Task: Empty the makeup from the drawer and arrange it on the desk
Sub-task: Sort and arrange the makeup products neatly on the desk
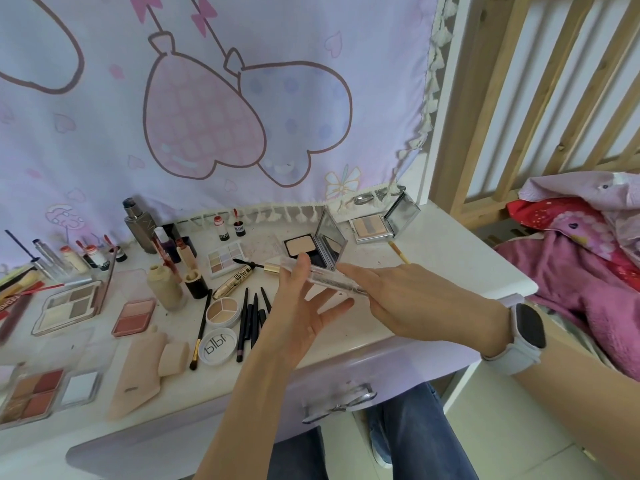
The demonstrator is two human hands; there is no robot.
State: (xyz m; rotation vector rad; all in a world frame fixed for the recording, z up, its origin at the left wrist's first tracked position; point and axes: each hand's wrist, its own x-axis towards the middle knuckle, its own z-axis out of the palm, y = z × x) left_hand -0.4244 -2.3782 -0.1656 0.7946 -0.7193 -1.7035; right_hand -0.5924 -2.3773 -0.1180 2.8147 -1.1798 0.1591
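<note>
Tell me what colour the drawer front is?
The drawer front is pale purple, with a clear bow-shaped handle. The head view shows it best.

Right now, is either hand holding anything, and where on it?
Yes: a clear plastic tube-shaped case. The left hand touches its far end with open fingers; the right hand holds the near end, grip partly hidden.

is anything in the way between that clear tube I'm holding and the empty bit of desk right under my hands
Nothing visible. The clear tube, held between both hands, hangs over bare desk; the black pencils lie just left of that patch.
</note>
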